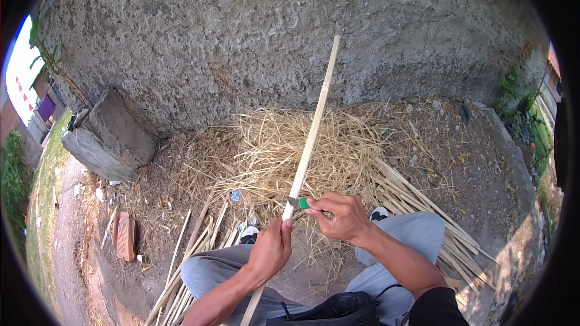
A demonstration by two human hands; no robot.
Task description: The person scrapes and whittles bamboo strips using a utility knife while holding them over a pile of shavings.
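My left hand [270, 246] is closed around a long pale wooden strip [313, 130], possibly split bamboo. The strip slants up from between my legs toward the wall. Just above that grip, my right hand [342, 216] pinches the green handle [304, 204] of a small knife. Its dark blade [293, 201] lies against the strip, across its width. How far the blade bites into the wood is too small to tell.
A heap of pale shavings [278, 145] lies ahead, against the rough grey wall [241, 42]. Bundles of strips rest on the ground at right [423, 205] and left [181, 284] of my legs. Farther left are a concrete block [115, 139] and a reddish brick [124, 236].
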